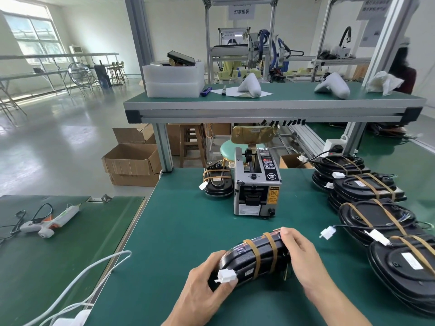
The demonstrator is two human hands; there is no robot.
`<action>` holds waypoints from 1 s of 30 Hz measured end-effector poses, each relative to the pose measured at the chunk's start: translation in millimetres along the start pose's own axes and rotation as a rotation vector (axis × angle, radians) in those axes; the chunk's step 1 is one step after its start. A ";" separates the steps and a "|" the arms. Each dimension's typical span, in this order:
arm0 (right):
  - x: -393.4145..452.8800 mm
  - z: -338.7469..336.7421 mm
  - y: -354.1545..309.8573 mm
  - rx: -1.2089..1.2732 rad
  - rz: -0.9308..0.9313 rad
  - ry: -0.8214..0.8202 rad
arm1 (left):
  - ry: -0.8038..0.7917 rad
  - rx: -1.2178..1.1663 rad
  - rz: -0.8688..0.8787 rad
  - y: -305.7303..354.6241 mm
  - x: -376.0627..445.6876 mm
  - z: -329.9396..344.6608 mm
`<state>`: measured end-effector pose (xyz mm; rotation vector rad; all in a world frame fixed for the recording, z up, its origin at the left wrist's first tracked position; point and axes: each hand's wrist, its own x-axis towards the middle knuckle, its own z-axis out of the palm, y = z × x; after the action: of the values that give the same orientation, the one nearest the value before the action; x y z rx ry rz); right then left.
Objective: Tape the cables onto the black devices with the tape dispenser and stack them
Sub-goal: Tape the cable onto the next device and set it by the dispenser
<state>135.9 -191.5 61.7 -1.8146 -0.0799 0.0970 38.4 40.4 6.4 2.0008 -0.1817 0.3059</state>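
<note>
Black oval device (255, 260) — glossy, banded with tan tape — gripped by left hand (207, 284) and right hand (303, 255), fingers curled round it.

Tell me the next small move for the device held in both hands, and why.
Probably carry it left and set it on the small stack beside the tape dispenser. The black device already has two tape strips across it and its white plug sits under the left hand thumb; the right hand grips the far end. No fresh strip shows clearly at the dispenser's mouth.
</note>
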 end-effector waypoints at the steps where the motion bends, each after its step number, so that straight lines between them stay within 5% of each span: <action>1: 0.4 -1.1 -3.4 -0.014 -0.012 -0.001 | -0.009 -0.001 -0.002 1.1 0.3 -0.1; 10: -6.6 -11.3 -60.4 -0.445 -0.274 0.053 | -0.047 0.034 -0.064 -5.7 -2.3 -0.4; 21: -43.3 56.4 -92.6 -0.871 -0.622 0.087 | -0.050 -0.001 -0.010 -1.3 3.5 1.2; 30: -47.5 51.0 -97.6 -0.942 -0.581 -0.038 | -0.029 0.004 -0.053 -13.7 5.8 5.8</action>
<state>82.9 -123.6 145.1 -2.6381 -0.7816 -0.3809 48.4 41.1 -6.1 2.0109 -0.1458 0.2435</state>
